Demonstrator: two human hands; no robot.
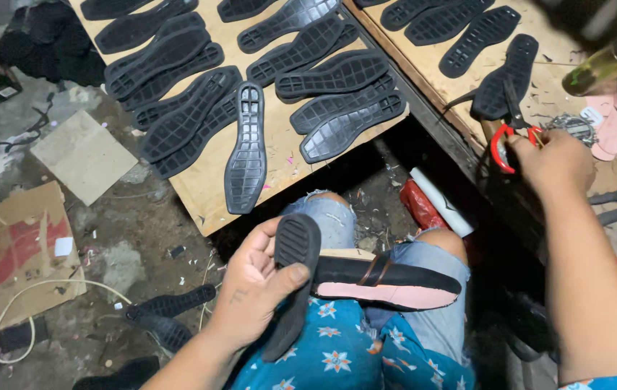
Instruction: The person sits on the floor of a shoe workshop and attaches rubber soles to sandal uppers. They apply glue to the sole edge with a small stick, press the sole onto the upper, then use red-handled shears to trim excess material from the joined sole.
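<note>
Black ribbed rubber shoe sole: over lap, gripped in left hand, thumb across the tread, fingers curled behind. Just beside it, pink-edged sandal upper with brown strap lies on the knees. Right hand closed around red-handled scissors at the wooden bench. Plywood board carries rows of black soles.

Soles lie on the board, scissors on the bench to its right.

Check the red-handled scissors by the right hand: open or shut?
Shut, apparently: the red-handled scissors show one dark blade line on the workbench, handles close together under the right hand.
</note>
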